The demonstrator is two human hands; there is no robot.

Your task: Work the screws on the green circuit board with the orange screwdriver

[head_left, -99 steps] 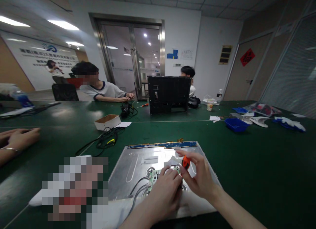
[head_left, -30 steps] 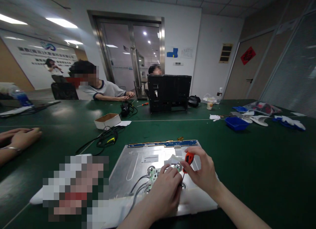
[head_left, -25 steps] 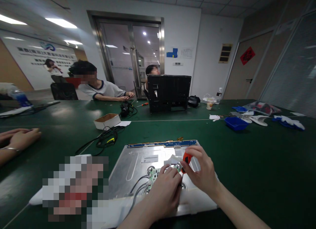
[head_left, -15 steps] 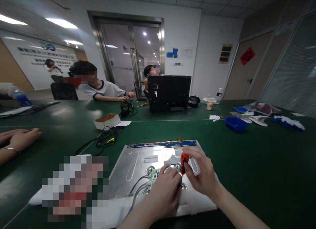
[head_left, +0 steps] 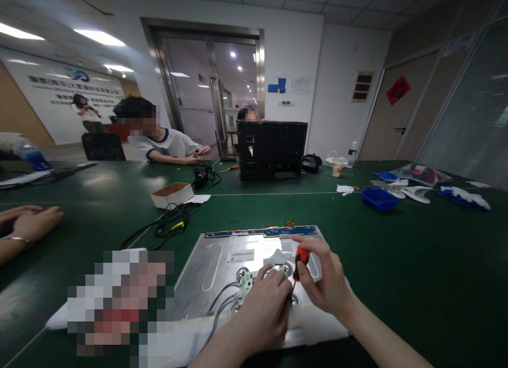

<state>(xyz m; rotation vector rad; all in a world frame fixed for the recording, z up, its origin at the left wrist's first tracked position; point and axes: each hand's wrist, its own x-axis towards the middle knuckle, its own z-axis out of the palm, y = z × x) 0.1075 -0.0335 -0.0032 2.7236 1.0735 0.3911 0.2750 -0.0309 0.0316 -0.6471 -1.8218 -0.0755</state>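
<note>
A silver metal display back panel (head_left: 216,270) lies flat on the green table in front of me. A small green circuit board (head_left: 246,284) with grey cables sits on its near part. My left hand (head_left: 265,310) rests curled on the board, fingers pressed down on it. My right hand (head_left: 323,281) is closed around a small screwdriver with an orange and black handle (head_left: 299,259), held upright with its tip down at the board's right end. A white ribbon piece (head_left: 278,258) lies just beyond my fingers.
Black cables (head_left: 170,225) and a small cardboard box (head_left: 172,194) lie beyond the panel. A black monitor shell (head_left: 272,150) stands mid-table, a blue tray (head_left: 379,199) at right. Another person's hands (head_left: 27,222) rest at left; two people sit across.
My right hand has kept turning the screwdriver handle between its fingers, shifting slightly. My left hand stays on the board. The person behind the black shell has moved about.
</note>
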